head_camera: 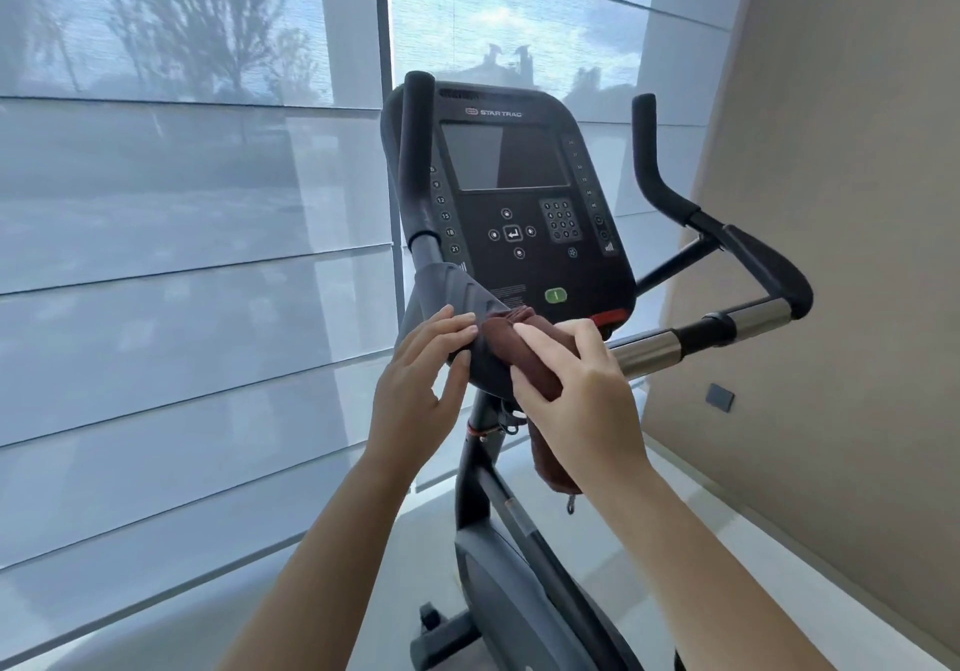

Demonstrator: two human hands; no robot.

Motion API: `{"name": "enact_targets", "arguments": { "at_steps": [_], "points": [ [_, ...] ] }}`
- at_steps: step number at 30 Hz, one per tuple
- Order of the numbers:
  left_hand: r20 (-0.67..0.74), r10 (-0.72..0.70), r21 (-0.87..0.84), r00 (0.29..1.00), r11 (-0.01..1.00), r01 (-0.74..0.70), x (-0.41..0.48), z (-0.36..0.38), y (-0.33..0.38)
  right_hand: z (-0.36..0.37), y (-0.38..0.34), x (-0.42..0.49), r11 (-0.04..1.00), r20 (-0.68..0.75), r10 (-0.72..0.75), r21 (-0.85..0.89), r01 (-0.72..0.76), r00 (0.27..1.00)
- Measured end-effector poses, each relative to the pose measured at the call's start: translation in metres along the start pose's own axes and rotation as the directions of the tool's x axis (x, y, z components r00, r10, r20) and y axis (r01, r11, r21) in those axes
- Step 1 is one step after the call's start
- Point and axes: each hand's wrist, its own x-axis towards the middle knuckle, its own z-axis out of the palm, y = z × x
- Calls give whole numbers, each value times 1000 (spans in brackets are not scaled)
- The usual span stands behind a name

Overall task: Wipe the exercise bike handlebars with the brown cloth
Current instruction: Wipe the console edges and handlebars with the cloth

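Note:
The black exercise bike stands in front of me, its console (pixel 519 192) facing me. The handlebars (pixel 748 255) curve up on both sides, with a chrome section (pixel 649 353) on the right bar. A brown cloth (pixel 535 364) lies draped over the left part of the bar, below the console, one end hanging down. My right hand (pixel 576 390) presses on the cloth with fingers wrapped over it. My left hand (pixel 421 384) touches the cloth's left edge with its fingertips, fingers spread.
A large window with sheer blinds (pixel 182 255) fills the left and back. A beige wall (pixel 857 203) with a small dark plate (pixel 719 397) stands close on the right. The bike's frame and base (pixel 498 566) rest on a pale floor.

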Motion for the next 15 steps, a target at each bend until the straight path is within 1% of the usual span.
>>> {"name": "enact_targets", "arguments": {
  "at_steps": [3, 6, 8, 10, 11, 12, 15],
  "points": [
    [-5, 23, -10, 1000, 1000, -23, -1, 1, -1, -8, 3, -16, 999, 8, -17, -30, 18, 1000],
    [-12, 69, 1, 998, 998, -69, 0, 2, -7, -18, 7, -21, 999, 23, -13, 41, 12, 1000],
    [-32, 101, 15, 994, 995, -101, 1, 3, -12, -22, 6, -6, 997, -8, -4, 81, 4, 1000],
    [-54, 124, 30, 991, 992, -123, 4, 8, -15, -19, 1, 16, 997, -84, 19, 77, -12, 996],
    [-67, 127, 36, 990, 991, -125, 4, 11, -15, -14, -4, 27, 998, -107, 29, 54, -23, 994],
    [-84, 129, 39, 988, 991, -126, 4, 13, -15, -8, -8, 37, 999, -99, 43, 16, -42, 994],
    [-131, 138, 34, 982, 990, -135, 2, 20, -19, 11, -13, 44, 982, 33, 106, -159, -99, 994]
  ]
}}
